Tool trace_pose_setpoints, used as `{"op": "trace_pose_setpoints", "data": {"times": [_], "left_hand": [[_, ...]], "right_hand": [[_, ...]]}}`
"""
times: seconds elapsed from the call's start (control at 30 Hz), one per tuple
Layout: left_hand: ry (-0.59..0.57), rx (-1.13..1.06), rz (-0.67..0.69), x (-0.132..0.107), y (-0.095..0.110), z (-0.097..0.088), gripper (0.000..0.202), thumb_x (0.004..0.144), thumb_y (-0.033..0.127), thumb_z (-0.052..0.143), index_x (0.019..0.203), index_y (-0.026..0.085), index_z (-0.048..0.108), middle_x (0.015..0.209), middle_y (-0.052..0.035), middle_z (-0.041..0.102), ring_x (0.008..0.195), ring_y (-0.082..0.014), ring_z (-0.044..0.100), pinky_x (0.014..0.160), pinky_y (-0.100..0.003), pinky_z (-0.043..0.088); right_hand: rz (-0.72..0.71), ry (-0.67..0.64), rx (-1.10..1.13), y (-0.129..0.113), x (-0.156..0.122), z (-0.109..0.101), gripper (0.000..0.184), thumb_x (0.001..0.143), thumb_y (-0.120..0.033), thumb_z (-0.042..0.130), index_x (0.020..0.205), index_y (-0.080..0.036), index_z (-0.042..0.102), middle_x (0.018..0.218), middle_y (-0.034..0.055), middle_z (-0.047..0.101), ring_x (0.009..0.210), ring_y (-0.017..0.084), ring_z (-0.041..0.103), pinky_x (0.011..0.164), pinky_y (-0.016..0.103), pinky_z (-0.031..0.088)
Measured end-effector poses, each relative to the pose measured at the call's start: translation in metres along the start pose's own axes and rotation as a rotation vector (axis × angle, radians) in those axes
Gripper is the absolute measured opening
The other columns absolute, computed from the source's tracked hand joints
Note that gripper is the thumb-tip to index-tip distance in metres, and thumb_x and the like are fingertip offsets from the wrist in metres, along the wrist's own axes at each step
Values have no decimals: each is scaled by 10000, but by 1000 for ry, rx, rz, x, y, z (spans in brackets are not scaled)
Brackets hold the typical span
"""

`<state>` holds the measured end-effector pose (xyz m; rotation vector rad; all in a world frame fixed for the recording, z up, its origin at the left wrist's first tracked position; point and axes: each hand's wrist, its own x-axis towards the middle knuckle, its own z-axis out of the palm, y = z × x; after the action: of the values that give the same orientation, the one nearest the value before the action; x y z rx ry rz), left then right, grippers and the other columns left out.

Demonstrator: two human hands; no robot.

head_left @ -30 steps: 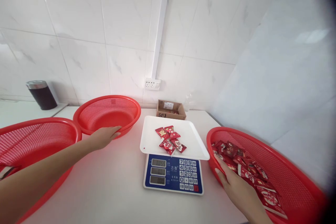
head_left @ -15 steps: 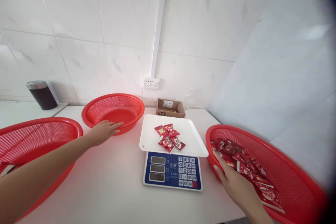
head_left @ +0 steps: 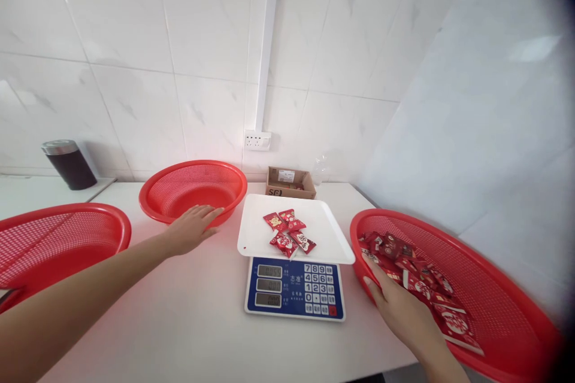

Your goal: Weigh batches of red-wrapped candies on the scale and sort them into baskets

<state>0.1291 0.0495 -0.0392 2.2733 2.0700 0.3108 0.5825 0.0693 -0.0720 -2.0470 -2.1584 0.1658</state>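
My left hand (head_left: 193, 229) is open with its fingers stretched out, by the front rim of a red plastic basket (head_left: 150, 206) at the back; whether it touches the rim I cannot tell. My right hand (head_left: 399, 314) grips the near-left rim of another red basket (head_left: 498, 263), its thumb outside and fingers over the edge. Several red printed packets (head_left: 420, 284) lie in that basket. Between my hands stands a digital scale (head_left: 294, 290) with a white tray (head_left: 326, 233). A few small red candy packets (head_left: 285, 241) lie together on the tray.
A third red basket (head_left: 121, 224) stands at the left, under my forearm. Behind the scale is a small cardboard box (head_left: 291, 182), beside clear plastic (head_left: 320, 169). A dark tumbler (head_left: 72, 164) stands at the far left. A socket (head_left: 257, 140) is on the tiled wall.
My left hand has moved a little to the right along the front of the back basket. My right hand stays at the basket rim. The view has shifted slightly.
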Motion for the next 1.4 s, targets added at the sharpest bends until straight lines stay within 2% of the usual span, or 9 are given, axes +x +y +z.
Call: {"op": "trace_pose_setpoints", "data": {"times": [0.3,0.43,0.63,0.8,0.93,1.03,1.17,1.3,1.4], "left_hand": [[-182,-159,319,57,118,26,872,775,730,378,1470,239,191,1555,-139,148,1426,-343,62,1118,-553,154],[-210,-137,287,75,137,32,980,696,727,510,1476,280,120,1528,-127,253,1381,-362,246,1078,-544,250],[-102,-131,337,73,138,41,543,835,481,512,1322,248,450,1386,-94,479,1269,-269,440,1043,-404,353],[30,-106,310,66,124,29,387,862,413,494,1191,214,534,1331,-87,529,1314,-268,377,1122,-469,211],[340,25,42,69,80,-3,354,860,450,456,1067,190,578,1112,-100,646,1091,-262,550,1082,-490,259],[423,151,-212,71,45,-19,425,855,409,421,1188,170,530,1256,-139,574,1283,-340,392,1082,-592,173],[274,36,-211,75,48,-10,571,864,417,366,1364,141,372,1482,-156,332,1423,-339,87,1102,-593,117],[0,-127,-24,86,103,19,682,865,550,316,1434,180,261,1534,-115,244,1412,-233,207,1113,-422,253],[-149,-159,44,99,145,36,810,796,706,291,1458,246,207,1554,-119,174,1412,-309,188,1054,-579,280]], "right_hand": [[2,-15,3,-6,-2,-6,533,941,-407,200,1453,-302,309,1286,54,587,1025,283,643,739,389,524],[9,-31,5,-8,-4,-8,526,944,-379,218,1460,-300,288,1287,47,588,1068,270,623,770,378,514],[-14,-23,15,-9,-5,-10,530,948,-348,212,1469,-272,268,1299,55,578,1074,265,620,771,370,512],[-15,-17,7,-6,-3,-7,531,946,-358,209,1469,-280,267,1319,48,560,1049,271,632,749,380,522],[-34,6,24,-4,-3,-5,528,944,-362,216,1461,-281,289,1372,37,507,1081,262,615,772,374,523],[-31,1,35,-3,-2,-3,528,945,-372,209,1460,-289,289,1377,35,502,1083,266,613,779,389,523],[-39,11,42,-3,-1,-2,529,942,-375,220,1457,-284,299,1382,41,496,1105,270,599,774,385,525],[-29,4,31,-4,-2,-4,527,940,-368,227,1457,-294,296,1386,35,491,1085,273,611,774,391,522],[-18,-20,28,-6,-4,-7,533,943,-366,202,1463,-279,284,1382,39,496,1076,275,614,775,394,517]]}}
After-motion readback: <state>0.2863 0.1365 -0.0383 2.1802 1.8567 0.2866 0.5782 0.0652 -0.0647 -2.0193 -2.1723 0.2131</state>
